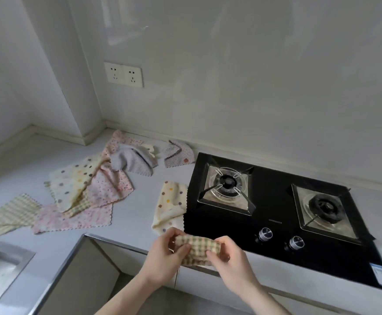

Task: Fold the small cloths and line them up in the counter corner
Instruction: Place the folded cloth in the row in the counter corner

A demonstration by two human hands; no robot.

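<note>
While I am holding the green checked cloth (195, 250) over the counter's front edge at about six o'clock in my view, I am judging it light, limp and slightly fuzzy, so it should slump wherever it is unsupported. My left hand (166, 258) is pinching its left end with curled fingers, and my right hand (227, 255) is gripping the right end the same way, thumb on top. It is already gathered into a narrow band between them. Taking hold at the corners or along the scalloped edges seems best, since a grip in the middle would only bunch it.

I am counting the cloths on the counter (135, 205). The cream dotted cloth (169, 206) is lying at twelve o'clock from my hands, touching the black hob (274, 221). At ten and eleven o'clock I am seeing a loose overlapping heap: another cream dotted one (76, 178), two pink flowered ones (72, 220) as far as I can tell, a grey one (131, 161), and a second green checked one (6, 217) at nine o'clock. A small flowered cloth (179, 154) is sitting by the back wall. That is making about eight, though the overlaps are leaving me unsure. None is lined up in the corner (104, 130) yet.
</note>
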